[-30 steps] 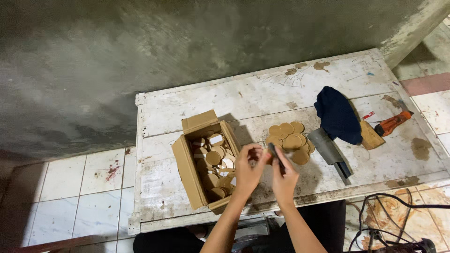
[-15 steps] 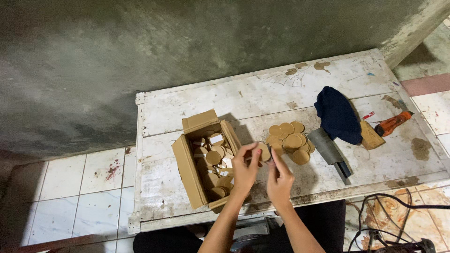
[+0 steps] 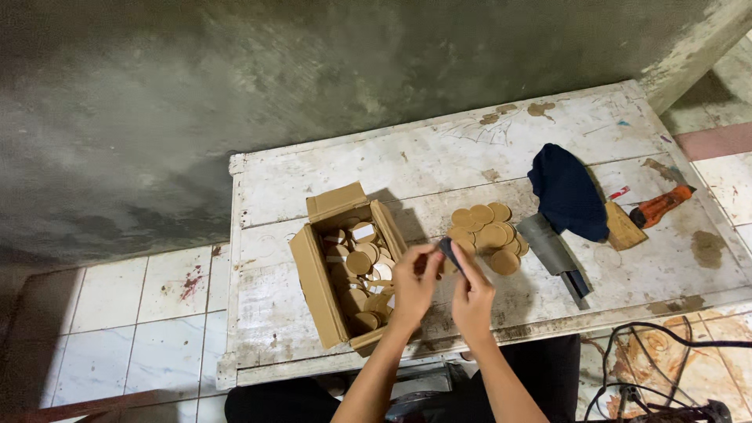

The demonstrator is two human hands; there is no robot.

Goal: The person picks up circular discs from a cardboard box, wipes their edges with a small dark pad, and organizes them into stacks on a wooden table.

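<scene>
My left hand [image 3: 413,287] and my right hand [image 3: 472,296] meet over the front of a worn white table [image 3: 407,168]. Between the fingers I hold a small dark flat piece [image 3: 450,252], gripped mainly by my right hand; my left fingertips pinch something small beside it, too hidden to name. Just left of my hands stands an open cardboard box [image 3: 317,276] with several round tan wooden discs [image 3: 359,262] inside. A loose pile of the same discs [image 3: 486,235] lies on the table just beyond my right hand.
A dark blue cloth [image 3: 565,192] lies right of the disc pile, over a grey flat tool [image 3: 552,252]. An orange-handled tool [image 3: 660,206] and a wooden block [image 3: 623,226] sit near the right edge. Cables [image 3: 666,368] trail on the floor at lower right. A concrete wall stands behind.
My hands have shifted slightly nearer me and closer together, and the dark piece now stands up between my fingers. The box and disc pile have not moved.
</scene>
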